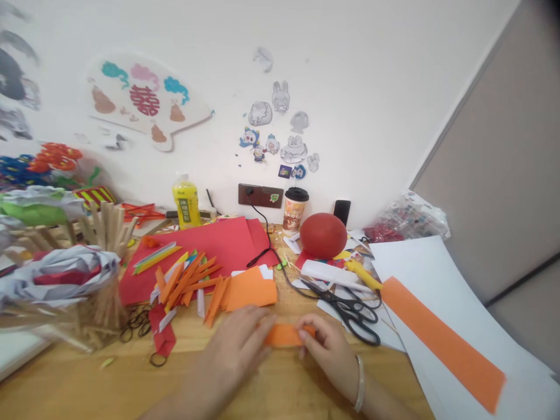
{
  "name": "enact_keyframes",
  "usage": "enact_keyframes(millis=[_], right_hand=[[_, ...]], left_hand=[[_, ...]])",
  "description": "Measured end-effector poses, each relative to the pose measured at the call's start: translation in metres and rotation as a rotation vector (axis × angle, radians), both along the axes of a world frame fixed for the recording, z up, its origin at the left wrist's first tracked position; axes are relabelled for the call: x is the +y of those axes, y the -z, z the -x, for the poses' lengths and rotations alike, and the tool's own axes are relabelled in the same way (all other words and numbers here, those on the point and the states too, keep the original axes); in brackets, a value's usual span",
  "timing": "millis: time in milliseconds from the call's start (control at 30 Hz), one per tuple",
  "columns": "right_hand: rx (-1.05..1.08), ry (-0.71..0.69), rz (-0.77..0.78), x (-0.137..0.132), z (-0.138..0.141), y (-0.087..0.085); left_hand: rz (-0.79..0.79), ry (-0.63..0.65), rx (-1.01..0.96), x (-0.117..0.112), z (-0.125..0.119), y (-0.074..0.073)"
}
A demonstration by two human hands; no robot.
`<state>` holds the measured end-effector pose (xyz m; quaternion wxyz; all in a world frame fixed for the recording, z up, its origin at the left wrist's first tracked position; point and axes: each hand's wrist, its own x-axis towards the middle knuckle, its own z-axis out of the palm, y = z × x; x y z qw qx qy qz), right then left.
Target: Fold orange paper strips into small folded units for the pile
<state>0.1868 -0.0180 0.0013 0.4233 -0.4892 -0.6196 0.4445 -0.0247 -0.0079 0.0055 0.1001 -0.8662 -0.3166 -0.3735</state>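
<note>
A small strip of orange paper (284, 335) lies between my two hands near the front of the wooden table. My left hand (238, 341) grips its left end, with the fingers held together and hiding that end. At the right end, my right hand (326, 353) pinches the paper between thumb and fingers. Just behind the left hand rests an orange paper sheet (252, 289). Beside it is a pile of folded orange paper strips (190, 280). Black-handled scissors (345, 306) lie behind and to the right of my right hand.
A long orange strip (444, 344) lies on white sheets (520, 373) at right. Red paper (210, 248), a red balloon (322, 235), a lidded cup (295, 211) and a yellow bottle (186, 201) stand farther back. Wooden sticks (107, 227) crowd the left. A black cable (280, 262) crosses the table.
</note>
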Motion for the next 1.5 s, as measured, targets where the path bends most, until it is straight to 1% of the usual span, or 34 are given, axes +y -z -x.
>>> enact_keyframes(millis=[33, 100, 167, 233, 300, 400, 467, 567, 633, 767, 967, 1033, 1133, 1167, 1200, 1233, 1333, 1367, 1400, 1433, 1500], right_hand=[[0.028, -0.064, 0.02, -0.002, 0.003, 0.001], [0.117, -0.156, 0.062, -0.007, 0.009, 0.002], [0.216, -0.221, 0.085, -0.009, 0.01, 0.002], [0.284, -0.25, 0.09, -0.009, 0.008, 0.002], [0.293, -0.238, 0.104, -0.006, 0.004, 0.004], [0.22, -0.172, 0.117, -0.001, 0.0, 0.01], [0.176, -0.125, 0.099, 0.002, 0.001, 0.015], [0.185, -0.101, 0.115, 0.003, 0.003, 0.021], [0.222, -0.101, 0.156, 0.003, 0.004, 0.021], [0.279, -0.125, 0.203, 0.001, 0.004, 0.017], [0.149, -0.166, 0.19, -0.002, 0.007, 0.017], [0.087, -0.189, 0.147, -0.004, 0.007, 0.017], [-0.076, -0.212, -0.044, -0.005, 0.003, 0.016], [-0.12, -0.22, -0.105, -0.005, 0.002, 0.015], [-0.149, -0.227, -0.144, -0.004, 0.0, 0.015], [-0.161, -0.239, -0.158, -0.004, -0.002, 0.015], [-0.164, -0.253, -0.146, -0.003, -0.003, 0.015], [-0.167, -0.249, -0.141, -0.002, -0.003, 0.015], [-0.17, -0.244, -0.138, -0.002, -0.002, 0.015], [-0.172, -0.24, -0.134, -0.002, -0.002, 0.014], [-0.178, -0.244, -0.118, -0.002, -0.002, 0.011]], left_hand=[[-0.076, 0.03, 0.039, -0.003, -0.002, 0.001], [-0.146, 0.072, 0.057, -0.007, -0.006, 0.003], [-0.134, 0.08, 0.05, -0.009, -0.007, 0.004], [-0.115, 0.072, 0.03, -0.009, -0.007, 0.003], [-0.075, 0.069, 0.03, -0.009, -0.008, 0.001], [-0.052, 0.083, 0.065, -0.01, -0.01, -0.001], [-0.078, 0.086, 0.088, -0.011, -0.012, -0.001], [-0.116, 0.065, 0.087, -0.011, -0.013, 0.004], [-0.092, 0.053, 0.09, -0.01, -0.013, 0.008], [0.025, 0.035, 0.058, -0.008, -0.01, 0.014], [0.024, 0.03, 0.068, -0.008, -0.01, 0.01], [0.015, 0.019, 0.07, -0.008, -0.009, 0.009], [-0.05, 0.053, 0.091, -0.007, -0.007, 0.008], [-0.047, 0.079, 0.101, -0.007, -0.006, 0.007], [-0.008, 0.098, 0.103, -0.006, -0.006, 0.006], [0.079, 0.093, 0.088, -0.006, -0.007, 0.005], [0.508, -0.009, -0.014, -0.007, -0.011, -0.001], [0.623, -0.038, -0.045, -0.008, -0.012, -0.003], [0.686, -0.039, -0.06, -0.009, -0.012, -0.004], [0.702, -0.012, -0.063, -0.01, -0.012, -0.006], [0.653, 0.062, -0.062, -0.011, -0.011, -0.007]])
